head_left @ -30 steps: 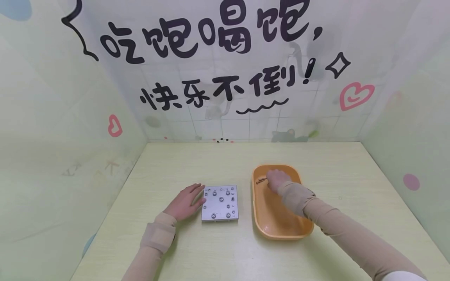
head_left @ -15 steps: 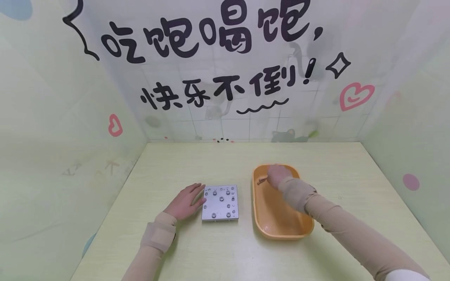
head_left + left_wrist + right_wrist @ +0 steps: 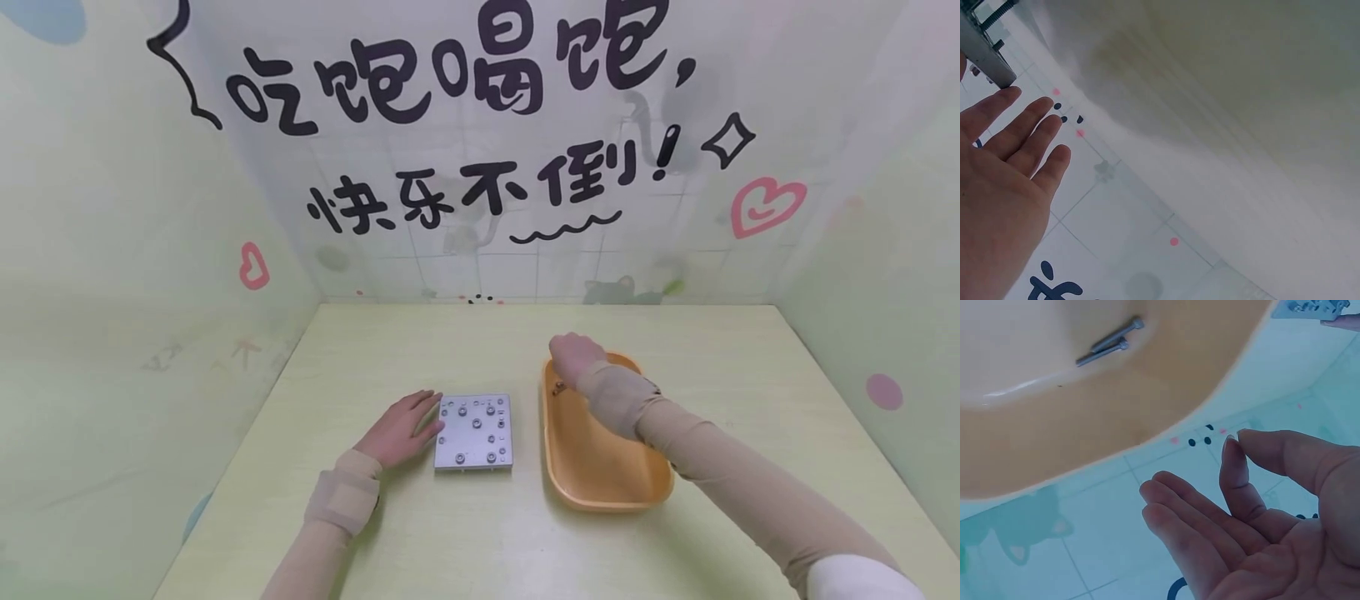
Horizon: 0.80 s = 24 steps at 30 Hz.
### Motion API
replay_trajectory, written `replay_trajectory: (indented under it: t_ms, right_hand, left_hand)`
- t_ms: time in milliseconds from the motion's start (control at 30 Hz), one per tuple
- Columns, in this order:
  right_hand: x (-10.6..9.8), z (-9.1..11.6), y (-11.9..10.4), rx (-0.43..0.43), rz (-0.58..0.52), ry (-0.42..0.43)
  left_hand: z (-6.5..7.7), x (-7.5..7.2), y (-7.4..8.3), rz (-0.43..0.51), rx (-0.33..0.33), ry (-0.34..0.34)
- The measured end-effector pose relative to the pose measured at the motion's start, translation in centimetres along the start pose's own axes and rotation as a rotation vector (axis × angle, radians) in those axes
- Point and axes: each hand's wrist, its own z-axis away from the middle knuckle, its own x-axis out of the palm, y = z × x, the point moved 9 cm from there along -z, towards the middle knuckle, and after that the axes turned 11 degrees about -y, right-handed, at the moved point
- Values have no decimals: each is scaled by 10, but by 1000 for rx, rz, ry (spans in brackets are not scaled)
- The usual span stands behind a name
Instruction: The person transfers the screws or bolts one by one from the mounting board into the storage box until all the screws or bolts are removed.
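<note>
My left hand [image 3: 400, 429] lies beside a square silver metal plate [image 3: 472, 442], fingers extended and fingertips at its left edge. Several socket-head screws sit in the plate's top. In the left wrist view, a threaded shank [image 3: 999, 15] shows under the plate [image 3: 985, 53]. My right hand [image 3: 577, 358] is over the far left rim of an orange plastic basin [image 3: 607, 500]. Its thumb and index fingertips [image 3: 1230, 445] meet in the right wrist view, the other fingers loosely extended; I cannot tell whether something small is pinched there. Two long bolts [image 3: 1110, 344] lie in the basin.
The pale wooden table [image 3: 435, 350] carries the plate left of the basin, with a gap between them. Printed wall sheets [image 3: 495, 267] stand behind the table and at both sides.
My right hand has moved up and left, from inside the basin to above its far left rim. My left hand stays at the plate. The head view has shifted slightly.
</note>
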Motion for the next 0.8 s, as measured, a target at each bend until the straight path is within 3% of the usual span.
replay_trajectory:
  t_ms: [467, 800]
  right_hand:
    - [1, -13, -33, -61, 37, 43]
    - [10, -21, -57, -85, 55, 17]
  left_hand:
    - [0, 0, 3, -1, -12, -2]
    - [0, 0, 3, 3, -12, -3]
